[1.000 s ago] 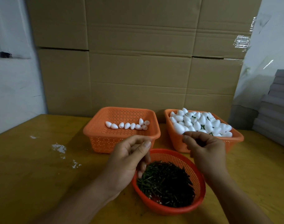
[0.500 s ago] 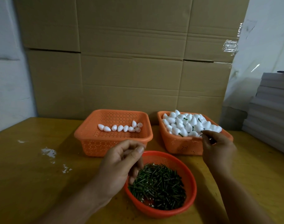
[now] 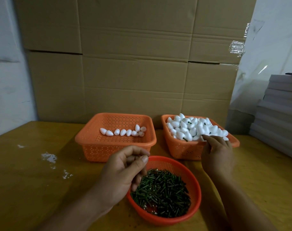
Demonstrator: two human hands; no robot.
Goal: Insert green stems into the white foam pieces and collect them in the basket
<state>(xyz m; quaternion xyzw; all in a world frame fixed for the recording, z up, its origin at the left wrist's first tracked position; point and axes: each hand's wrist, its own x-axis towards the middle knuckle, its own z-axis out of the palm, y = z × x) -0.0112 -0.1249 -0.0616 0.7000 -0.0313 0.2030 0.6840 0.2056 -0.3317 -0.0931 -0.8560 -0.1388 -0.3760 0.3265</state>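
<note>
The right hand (image 3: 216, 155), fingers curled at the heaped basket's (image 3: 180, 147) near rim, touches the foam pieces (image 3: 195, 127) just beyond; whether it pinches one is unclear, while the left hand (image 3: 123, 170) hovers loosely curled over the green stems (image 3: 163, 189).

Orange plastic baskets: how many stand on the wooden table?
3. A square orange plastic basket at back left, a second square one at back right, and a round orange basket of green stems in front, between the hands.

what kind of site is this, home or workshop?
Likely a small assembly workshop or packing room: stacked cardboard cartons behind the wooden table, bulk foam pieces and green stems sorted in baskets.
</note>
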